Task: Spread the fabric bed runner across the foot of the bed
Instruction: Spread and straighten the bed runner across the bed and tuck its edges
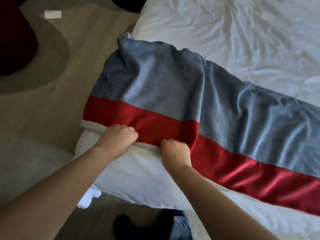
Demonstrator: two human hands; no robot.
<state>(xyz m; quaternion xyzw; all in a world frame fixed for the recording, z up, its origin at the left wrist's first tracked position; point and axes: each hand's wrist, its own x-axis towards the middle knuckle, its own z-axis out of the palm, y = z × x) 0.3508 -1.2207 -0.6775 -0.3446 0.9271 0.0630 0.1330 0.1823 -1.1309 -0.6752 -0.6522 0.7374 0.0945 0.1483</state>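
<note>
The bed runner (pixel 173 87) is blue-grey with a red band along its near edge. It lies wrinkled across the foot of the white bed (pixel 233 32), stretching from the left corner off to the right. At the left corner its end hangs over the mattress side. My left hand (pixel 117 137) is closed on the red edge near that corner. My right hand (pixel 174 149) grips the same red edge a short way to the right. Both fists pinch the fabric where it meets the white sheet.
Beige carpet (pixel 43 110) with a darker curved patch lies left of the bed. A dark red object (pixel 15 37) stands at the far left, and a white paper slip (pixel 52 14) lies on the floor. My jeans leg and dark shoe (pixel 124 226) show below the bed edge.
</note>
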